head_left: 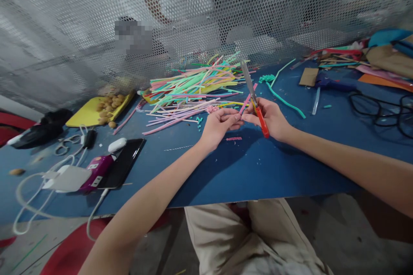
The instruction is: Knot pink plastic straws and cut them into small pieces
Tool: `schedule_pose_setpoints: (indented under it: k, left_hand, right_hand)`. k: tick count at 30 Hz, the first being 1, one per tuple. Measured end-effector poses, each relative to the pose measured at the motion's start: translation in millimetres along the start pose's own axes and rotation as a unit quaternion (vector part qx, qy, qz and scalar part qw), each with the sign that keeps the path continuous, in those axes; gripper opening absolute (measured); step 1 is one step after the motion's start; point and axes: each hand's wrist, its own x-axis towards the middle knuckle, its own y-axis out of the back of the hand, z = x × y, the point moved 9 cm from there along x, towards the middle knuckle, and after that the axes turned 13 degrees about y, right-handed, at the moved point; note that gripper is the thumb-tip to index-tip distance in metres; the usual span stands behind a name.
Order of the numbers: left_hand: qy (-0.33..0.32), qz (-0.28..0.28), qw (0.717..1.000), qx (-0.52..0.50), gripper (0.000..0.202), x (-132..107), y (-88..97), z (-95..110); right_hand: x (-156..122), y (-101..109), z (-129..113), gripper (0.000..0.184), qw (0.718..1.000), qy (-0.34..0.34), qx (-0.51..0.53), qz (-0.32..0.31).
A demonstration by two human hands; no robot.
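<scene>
My left hand (222, 123) is closed, its fingertips pinching the lower end of a pink pipe cleaner (248, 99). My right hand (270, 118) meets it there and grips a pair of scissors (248, 79) with red handles, blades pointing up and away. The right fingertips also seem to touch the pipe cleaner. Beyond my hands lies a heap of pastel pipe cleaners (193, 84). A short pink twisted piece (234, 139) rests on the blue table just below my hands. Small teal cut bits (199, 123) lie by the left hand.
To the left are a black phone (124, 165), a purple power strip (95, 174), white cables and a yellow tray (80, 114) with round brown items. On the right lie a teal pipe cleaner shape (285, 102), a glue gun (335, 84) and its black cord. Perforated metal (193, 0) stands behind.
</scene>
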Motion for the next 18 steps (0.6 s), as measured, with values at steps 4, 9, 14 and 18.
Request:
schedule_pose_setpoints:
  k: [4,9,14,18]
  left_hand:
    - [0.003,-0.008,1.0,-0.006,0.04,-0.5,-1.1,-1.5]
    - [0.013,-0.026,0.999,-0.016,0.045,-1.5,-5.0,-2.9]
    - [-0.002,-0.007,1.0,0.029,0.051,-6.0,-6.1,3.8]
    - [-0.029,-0.003,0.997,0.075,0.053,-9.0,-8.7,10.8]
  right_hand:
    - [0.5,3.7,2.0,0.033,1.0,0.007,-0.004,0.015]
    - [1.1,6.6,8.2,0.034,1.0,0.007,-0.003,0.015]
    - [0.0,3.0,13.4,0.033,1.0,-0.008,0.011,0.003]
    - [-1.8,1.9,17.2,0.03,0.998,-0.038,0.043,0.023]
